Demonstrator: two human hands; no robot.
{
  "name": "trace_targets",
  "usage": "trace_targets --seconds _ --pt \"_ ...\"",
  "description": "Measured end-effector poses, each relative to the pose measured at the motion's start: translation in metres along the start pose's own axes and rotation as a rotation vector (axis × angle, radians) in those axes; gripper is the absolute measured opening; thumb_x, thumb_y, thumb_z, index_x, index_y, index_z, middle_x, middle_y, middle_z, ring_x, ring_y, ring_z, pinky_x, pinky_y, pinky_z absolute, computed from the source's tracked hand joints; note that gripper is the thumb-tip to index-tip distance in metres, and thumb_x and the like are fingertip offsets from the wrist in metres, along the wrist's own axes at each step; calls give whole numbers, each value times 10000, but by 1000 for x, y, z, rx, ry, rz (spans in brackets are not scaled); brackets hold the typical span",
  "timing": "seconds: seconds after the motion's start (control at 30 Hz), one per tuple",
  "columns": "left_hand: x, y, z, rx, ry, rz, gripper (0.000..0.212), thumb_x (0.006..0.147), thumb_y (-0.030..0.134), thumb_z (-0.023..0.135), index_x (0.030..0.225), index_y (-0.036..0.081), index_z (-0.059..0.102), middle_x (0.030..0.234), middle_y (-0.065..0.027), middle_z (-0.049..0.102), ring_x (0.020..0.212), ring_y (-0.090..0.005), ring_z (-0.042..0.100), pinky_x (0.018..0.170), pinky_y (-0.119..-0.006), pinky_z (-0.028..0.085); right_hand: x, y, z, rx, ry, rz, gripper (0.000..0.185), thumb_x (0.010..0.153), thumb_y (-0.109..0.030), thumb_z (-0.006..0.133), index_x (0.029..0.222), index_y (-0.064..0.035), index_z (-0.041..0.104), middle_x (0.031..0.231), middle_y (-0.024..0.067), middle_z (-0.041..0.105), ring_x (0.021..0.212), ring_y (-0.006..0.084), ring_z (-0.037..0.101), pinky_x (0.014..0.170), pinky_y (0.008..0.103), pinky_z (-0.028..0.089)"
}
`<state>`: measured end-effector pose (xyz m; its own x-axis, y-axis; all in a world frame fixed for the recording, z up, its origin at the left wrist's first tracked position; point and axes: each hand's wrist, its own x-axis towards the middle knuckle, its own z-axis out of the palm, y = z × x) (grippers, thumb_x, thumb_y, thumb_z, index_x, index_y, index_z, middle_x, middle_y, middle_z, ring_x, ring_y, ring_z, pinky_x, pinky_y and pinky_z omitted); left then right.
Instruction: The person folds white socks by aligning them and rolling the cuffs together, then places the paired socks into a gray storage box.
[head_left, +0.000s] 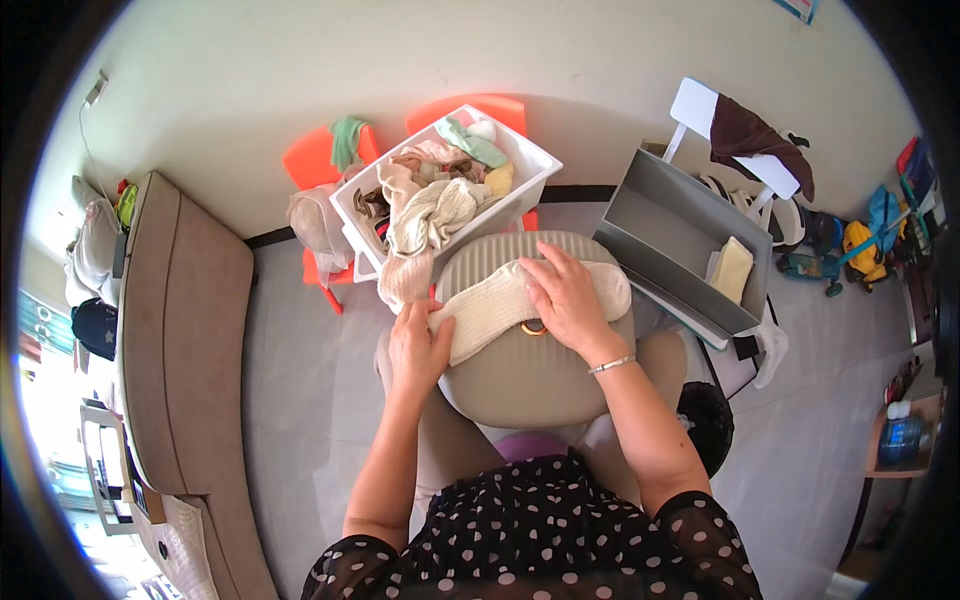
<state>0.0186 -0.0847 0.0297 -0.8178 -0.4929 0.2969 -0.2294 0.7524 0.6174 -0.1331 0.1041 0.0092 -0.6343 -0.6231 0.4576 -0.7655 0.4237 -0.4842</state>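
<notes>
A cream ribbed sock (487, 307) lies stretched out on a grey-beige round stool seat (525, 390). My left hand (418, 341) pinches its cuff end between thumb and fingers. My right hand (566, 300) rests over the sock near the heel, fingers spread and touching the fabric. Beyond the stool, a white plastic bin (540, 166) holds a heap of socks and other knitwear, with a pinkish sock (407, 281) hanging over its near side. To the right stands a grey open box (660, 217) with a folded pale yellow sock (732, 271) inside.
Orange chairs (311, 157) stand under and beside the bin, one with a green cloth (347, 142). A white chair with a brown cloth (750, 139) is behind the box. A brown sofa (184, 337) is at the left, a black waste bin (706, 427) at the right.
</notes>
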Motion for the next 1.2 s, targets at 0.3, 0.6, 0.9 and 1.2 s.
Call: trace_targets --seconds 0.3,0.6,0.9,1.2 --pt "6 -9 2 -108 -27 -115 288 788 187 713 1008 21 629 856 -121 636 680 -240 590 659 -376 479 11 4 2 -169 39 112 304 813 -112 667 1117 -116 659 1054 73 625 1030 280 545 902 428 414" --pt "14 4 -13 -159 -117 -245 324 794 233 713 1046 44 641 656 -67 596 594 -183 577 589 -337 470 32 15 11 -165 47 104 68 780 -94 701 827 -137 677 907 41 611 953 274 550 856 420 405" --pt "13 -15 -7 -547 -281 -399 288 816 216 679 1016 12 640 643 -20 618 583 -78 543 559 -274 444 39 4 4 -208 -10 95 107 799 -59 652 861 -145 667 896 48 615 949 275 552 844 431 402" --pt "16 -3 -15 -636 -265 -345 353 824 161 666 1129 6 580 735 -34 614 566 -68 495 548 -241 439 30 2 3 37 -41 136 85 793 -49 647 837 -116 675 867 75 627 916 299 603 769 444 463"
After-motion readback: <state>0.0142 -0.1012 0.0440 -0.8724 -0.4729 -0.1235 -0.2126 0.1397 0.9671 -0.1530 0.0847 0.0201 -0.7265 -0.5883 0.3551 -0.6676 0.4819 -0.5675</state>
